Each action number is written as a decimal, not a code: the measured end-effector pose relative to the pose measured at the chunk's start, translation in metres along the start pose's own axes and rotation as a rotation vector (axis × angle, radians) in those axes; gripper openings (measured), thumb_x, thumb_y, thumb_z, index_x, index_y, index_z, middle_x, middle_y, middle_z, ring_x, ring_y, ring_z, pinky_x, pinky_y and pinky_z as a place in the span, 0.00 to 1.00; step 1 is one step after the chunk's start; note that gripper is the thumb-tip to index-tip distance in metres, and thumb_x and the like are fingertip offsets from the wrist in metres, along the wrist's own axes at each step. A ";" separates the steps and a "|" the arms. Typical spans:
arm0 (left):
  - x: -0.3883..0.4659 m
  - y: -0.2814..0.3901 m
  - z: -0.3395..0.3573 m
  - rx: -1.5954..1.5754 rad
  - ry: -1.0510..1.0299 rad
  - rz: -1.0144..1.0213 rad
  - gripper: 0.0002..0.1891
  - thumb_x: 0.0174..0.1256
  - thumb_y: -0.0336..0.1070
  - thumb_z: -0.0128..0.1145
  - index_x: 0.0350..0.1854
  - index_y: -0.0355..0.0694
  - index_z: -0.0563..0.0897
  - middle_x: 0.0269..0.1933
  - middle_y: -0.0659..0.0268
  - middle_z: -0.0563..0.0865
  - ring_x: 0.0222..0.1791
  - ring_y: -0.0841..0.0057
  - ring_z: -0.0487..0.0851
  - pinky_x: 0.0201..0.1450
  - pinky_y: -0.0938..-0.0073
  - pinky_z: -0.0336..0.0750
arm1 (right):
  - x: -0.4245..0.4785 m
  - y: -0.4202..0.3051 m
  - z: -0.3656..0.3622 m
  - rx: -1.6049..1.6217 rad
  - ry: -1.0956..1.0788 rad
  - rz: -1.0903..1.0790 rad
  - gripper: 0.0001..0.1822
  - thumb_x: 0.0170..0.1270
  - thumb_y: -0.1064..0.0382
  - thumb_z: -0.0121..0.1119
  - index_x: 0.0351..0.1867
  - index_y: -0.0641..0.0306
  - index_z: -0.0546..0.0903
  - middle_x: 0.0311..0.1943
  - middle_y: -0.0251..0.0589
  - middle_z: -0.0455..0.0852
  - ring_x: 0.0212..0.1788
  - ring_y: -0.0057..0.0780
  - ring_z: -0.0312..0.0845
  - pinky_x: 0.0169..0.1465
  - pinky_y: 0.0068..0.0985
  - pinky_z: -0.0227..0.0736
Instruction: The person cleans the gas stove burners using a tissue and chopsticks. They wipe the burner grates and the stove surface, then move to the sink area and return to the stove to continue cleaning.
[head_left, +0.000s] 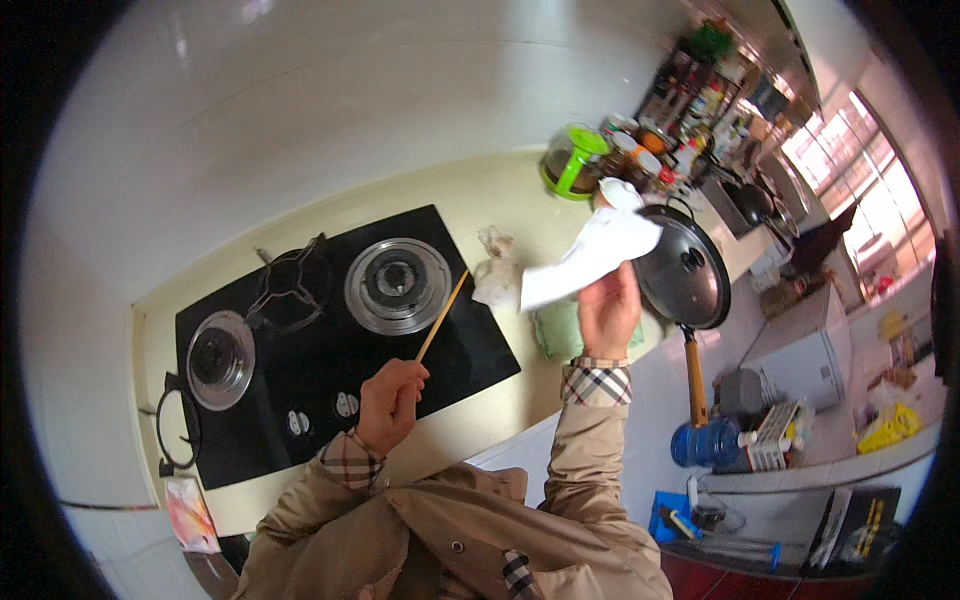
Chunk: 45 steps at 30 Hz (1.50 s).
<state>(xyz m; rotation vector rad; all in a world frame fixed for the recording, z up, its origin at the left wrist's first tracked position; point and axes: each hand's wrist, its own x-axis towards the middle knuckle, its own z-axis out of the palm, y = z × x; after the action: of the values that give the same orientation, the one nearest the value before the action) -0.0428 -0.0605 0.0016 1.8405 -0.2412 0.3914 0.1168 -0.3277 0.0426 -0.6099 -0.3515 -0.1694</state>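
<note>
In my left hand (390, 405) is a thin wooden stick (441, 319), like a chopstick, slanting up over the black glass gas hob (315, 405). Its far tip lies near the hob's right edge, by a crumpled whitish cloth or tissue (499, 277) on the counter. My right hand (609, 307) grips white sheet material (585, 259), paper or tissue, blurred and raised over the counter. Part of a pale green packet or cloth (559, 330) shows beneath that hand. The right burner (397, 285) has no pan support on it.
One pan support (289, 289) lies on the hob, another (178, 424) at its left edge. A lidded frying pan (682, 270) overhangs the counter, its wooden handle outward. A green-lidded jug (576, 161) and several jars (637, 161) stand by the wall.
</note>
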 end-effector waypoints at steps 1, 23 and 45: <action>-0.003 0.007 -0.004 -0.044 0.065 -0.070 0.06 0.67 0.25 0.48 0.41 0.35 0.78 0.28 0.63 0.77 0.25 0.78 0.76 0.28 0.79 0.71 | -0.006 0.014 -0.001 0.003 -0.060 0.097 0.19 0.74 0.60 0.43 0.60 0.67 0.72 0.58 0.43 0.78 0.61 0.36 0.73 0.66 0.40 0.64; -0.073 0.025 -0.169 0.210 0.437 0.087 0.05 0.59 0.29 0.63 0.31 0.34 0.79 0.31 0.62 0.78 0.26 0.74 0.77 0.29 0.76 0.71 | -0.178 0.184 0.205 -0.372 -0.594 0.740 0.20 0.58 0.71 0.64 0.53 0.69 0.78 0.45 0.34 0.83 0.46 0.21 0.78 0.52 0.22 0.72; -0.111 0.032 -0.226 0.462 0.537 0.173 0.06 0.59 0.25 0.60 0.31 0.35 0.74 0.29 0.57 0.75 0.26 0.60 0.76 0.28 0.68 0.70 | -0.215 0.234 0.250 -0.322 -0.554 0.726 0.28 0.57 0.75 0.62 0.59 0.67 0.64 0.49 0.39 0.78 0.52 0.24 0.75 0.58 0.25 0.69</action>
<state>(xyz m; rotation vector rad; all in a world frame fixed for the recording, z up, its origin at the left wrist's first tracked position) -0.1893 0.1424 0.0466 2.0832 0.0707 1.1139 -0.0901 0.0194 0.0299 -1.0674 -0.6181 0.6653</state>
